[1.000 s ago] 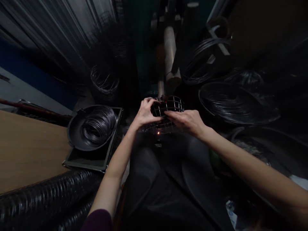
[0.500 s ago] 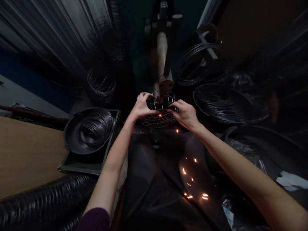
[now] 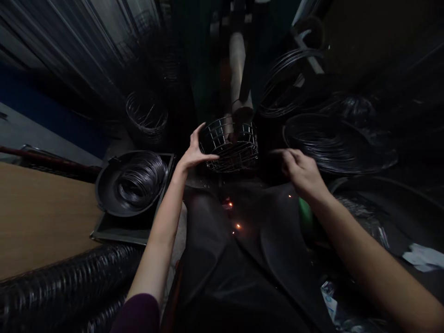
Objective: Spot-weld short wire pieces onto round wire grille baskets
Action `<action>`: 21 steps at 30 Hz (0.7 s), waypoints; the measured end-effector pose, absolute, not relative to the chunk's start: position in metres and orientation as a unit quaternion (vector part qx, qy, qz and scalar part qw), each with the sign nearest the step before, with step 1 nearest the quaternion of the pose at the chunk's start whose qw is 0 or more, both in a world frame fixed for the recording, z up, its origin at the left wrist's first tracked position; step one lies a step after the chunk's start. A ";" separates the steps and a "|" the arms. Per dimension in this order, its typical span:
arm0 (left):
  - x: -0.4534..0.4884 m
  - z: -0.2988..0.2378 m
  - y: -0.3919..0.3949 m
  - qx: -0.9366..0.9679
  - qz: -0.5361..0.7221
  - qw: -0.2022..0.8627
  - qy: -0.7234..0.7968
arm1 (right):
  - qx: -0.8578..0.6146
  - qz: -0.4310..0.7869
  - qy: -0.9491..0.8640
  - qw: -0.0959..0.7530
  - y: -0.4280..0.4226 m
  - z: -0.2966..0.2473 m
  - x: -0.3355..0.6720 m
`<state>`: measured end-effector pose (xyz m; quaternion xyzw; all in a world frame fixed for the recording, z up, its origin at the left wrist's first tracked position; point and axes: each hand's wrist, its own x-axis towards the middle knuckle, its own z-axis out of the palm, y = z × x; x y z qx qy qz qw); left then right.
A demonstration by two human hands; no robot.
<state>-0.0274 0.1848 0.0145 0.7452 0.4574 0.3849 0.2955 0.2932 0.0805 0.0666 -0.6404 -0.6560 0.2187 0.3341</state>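
A round basket of welded wire (image 3: 231,150) sits under the tip of a machine with a thick pale cylindrical arm (image 3: 237,60). My left hand (image 3: 194,152) is at the basket's left side with fingers and thumb spread apart; the thumb reaches across the basket's near edge. Off to the basket's right, apart from it, my right hand (image 3: 303,173) has bent fingers. Motion smears its fingertips, so whether they pinch anything does not show. A few glowing sparks (image 3: 231,204) fly over the dark apron (image 3: 215,259) on my lap.
A black basin (image 3: 107,194) with wire rings stands on a crate to my left. Rings fill another dark basin (image 3: 287,132) at right. A larger tub (image 3: 409,189) is nearer on that side. Stacked wire rings (image 3: 69,286) lie at lower left.
My right hand has left the basket's rim and moved right. My left hand has shifted slightly left, its fingers wider apart. The basket looks turned or tilted differently, and fewer sparks show.
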 end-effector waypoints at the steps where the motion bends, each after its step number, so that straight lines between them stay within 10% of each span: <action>1: -0.034 0.001 0.181 0.732 0.387 0.325 0.456 | -0.647 0.234 -0.656 0.311 0.064 0.058 0.303; 8: -0.036 -0.042 0.164 0.638 0.436 0.371 0.515 | -0.574 0.193 -0.793 0.061 -0.018 -0.026 0.341; 21: -0.031 0.035 0.107 0.769 0.379 0.216 0.467 | -0.554 0.476 -0.643 0.232 0.045 0.097 0.271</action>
